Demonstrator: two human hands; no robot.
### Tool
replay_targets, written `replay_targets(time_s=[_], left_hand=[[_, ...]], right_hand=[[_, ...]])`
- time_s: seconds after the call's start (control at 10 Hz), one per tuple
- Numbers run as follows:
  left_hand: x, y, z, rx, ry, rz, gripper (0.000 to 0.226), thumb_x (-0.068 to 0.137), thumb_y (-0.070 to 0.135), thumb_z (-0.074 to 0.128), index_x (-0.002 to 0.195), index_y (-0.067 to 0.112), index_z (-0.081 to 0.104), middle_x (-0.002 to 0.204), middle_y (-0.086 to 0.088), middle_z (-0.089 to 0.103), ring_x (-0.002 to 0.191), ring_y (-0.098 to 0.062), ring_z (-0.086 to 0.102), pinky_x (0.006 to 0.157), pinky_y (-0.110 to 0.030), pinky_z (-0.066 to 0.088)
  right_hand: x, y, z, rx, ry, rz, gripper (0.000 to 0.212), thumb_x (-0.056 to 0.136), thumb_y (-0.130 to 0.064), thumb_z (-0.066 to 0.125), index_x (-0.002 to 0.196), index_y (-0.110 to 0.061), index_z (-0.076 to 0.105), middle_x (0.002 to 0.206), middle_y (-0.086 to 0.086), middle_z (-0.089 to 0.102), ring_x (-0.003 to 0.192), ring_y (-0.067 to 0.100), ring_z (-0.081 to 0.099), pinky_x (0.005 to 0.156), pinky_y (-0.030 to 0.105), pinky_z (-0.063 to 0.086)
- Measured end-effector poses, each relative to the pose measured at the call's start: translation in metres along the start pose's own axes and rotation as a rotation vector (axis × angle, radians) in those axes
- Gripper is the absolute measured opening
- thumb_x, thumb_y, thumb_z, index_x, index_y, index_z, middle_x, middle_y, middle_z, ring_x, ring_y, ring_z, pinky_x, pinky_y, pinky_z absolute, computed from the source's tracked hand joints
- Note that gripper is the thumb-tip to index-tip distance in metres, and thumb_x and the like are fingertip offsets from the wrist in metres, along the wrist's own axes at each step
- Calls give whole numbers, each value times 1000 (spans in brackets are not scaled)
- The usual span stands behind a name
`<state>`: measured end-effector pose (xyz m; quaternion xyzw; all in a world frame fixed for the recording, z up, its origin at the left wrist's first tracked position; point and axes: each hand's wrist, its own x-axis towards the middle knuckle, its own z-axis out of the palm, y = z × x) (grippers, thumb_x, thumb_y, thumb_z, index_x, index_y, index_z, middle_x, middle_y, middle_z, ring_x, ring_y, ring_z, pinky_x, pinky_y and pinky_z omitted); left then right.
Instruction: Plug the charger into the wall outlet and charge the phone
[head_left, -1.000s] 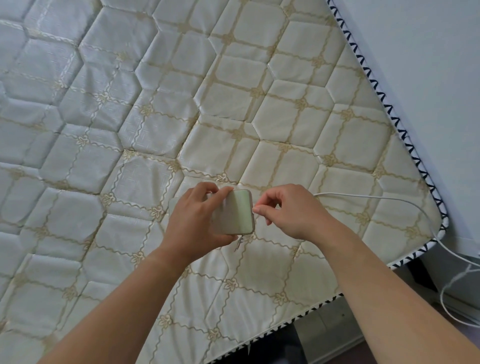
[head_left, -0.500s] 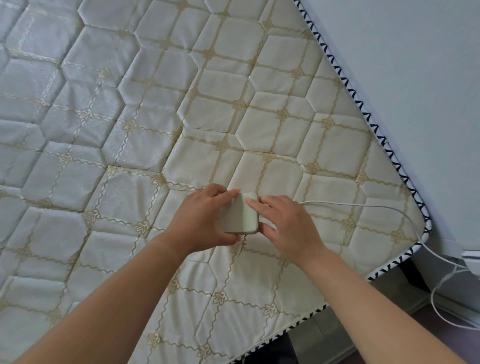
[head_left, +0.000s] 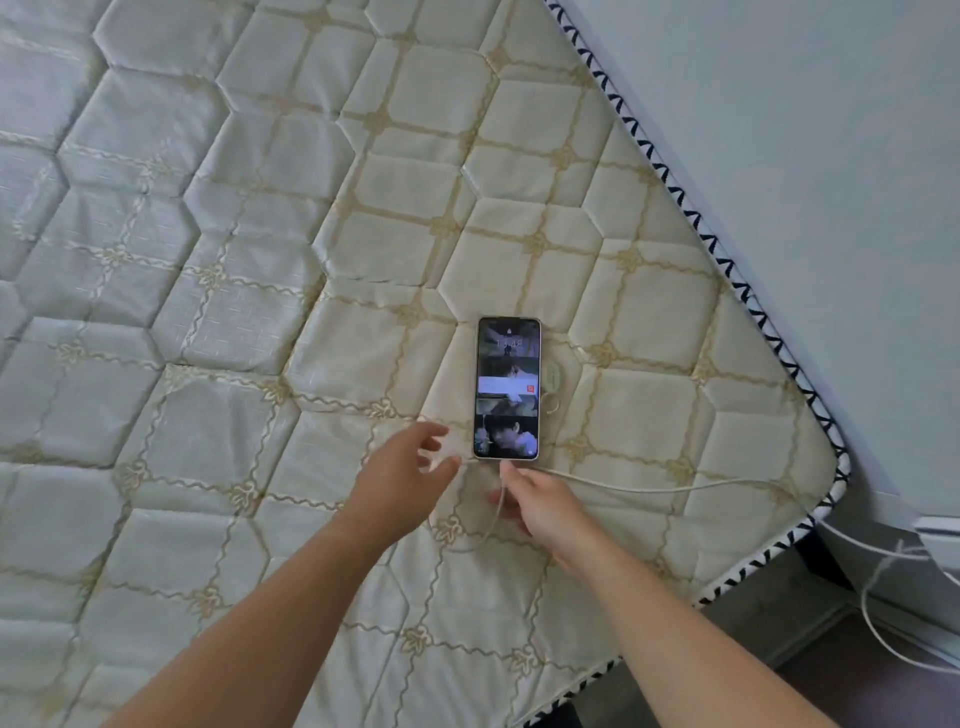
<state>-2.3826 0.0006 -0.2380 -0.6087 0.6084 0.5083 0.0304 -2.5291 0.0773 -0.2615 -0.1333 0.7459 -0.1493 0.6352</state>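
Observation:
The phone (head_left: 507, 388) lies face up on the quilted mattress (head_left: 260, 260), its screen lit. A white charging cable (head_left: 649, 488) enters its bottom edge, loops toward me, then runs right across the mattress and drops off the corner toward the wall. My left hand (head_left: 402, 480) hovers just left of the phone's lower end, fingers spread, holding nothing. Just below the phone's bottom edge is my right hand (head_left: 540, 506), fingers loosely apart, with the cable loop passing beside them. The charger brick and the outlet are out of sight.
A pale wall (head_left: 805, 156) runs along the mattress's right edge, which has black-and-white zigzag piping (head_left: 727, 260). A small pale charm (head_left: 551, 379) lies by the phone's right side. Floor and more loose cable (head_left: 883, 597) show at lower right.
Both hands held the phone back side up before. Now it lies screen up on the mattress with the cable in it, and both hands have let go and drawn back.

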Motion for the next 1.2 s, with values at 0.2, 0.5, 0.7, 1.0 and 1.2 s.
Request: replay_targets(time_s=[0.2,0.5,0.7,1.0,1.2], left_hand=[[20,4,28,-30,-60,-50,44,86,27,56,129,20,47,112,0,59,91,-18,59,76,-27,43],[34,12,50,-220,-3,-45,43,84,17,57,125,27,49,77,11,54,66,-4,58,55,-18,39],[29,15,55,-247,-50,-42,42,85,21,58,124,33,49,81,7,54,78,-12,64,60,-15,43],[26,25,62,-88,-76,-93,51,86,24,55,135,31,39,103,0,57,92,-21,60,79,-30,46],[18,27,59,25,-64,-68,49,84,25,55,132,26,43,103,1,62,96,-23,62,88,-36,48]], right_hand=[[10,-13,-46,-251,379,-222,17,81,-36,62,71,-23,63,68,-9,60,67,11,55,59,24,37],[48,-21,-52,-24,361,-178,18,78,-23,70,93,-13,70,85,7,72,80,23,69,81,35,54],[48,-12,-60,-24,339,-185,13,80,-16,69,92,-11,70,76,1,67,81,27,69,84,44,55],[38,-5,-68,-178,461,-330,18,84,-19,64,99,-13,71,77,-8,62,72,8,57,57,4,33],[31,-9,-71,-378,334,-401,24,84,-23,59,107,-15,62,86,4,62,78,21,56,69,26,39]])
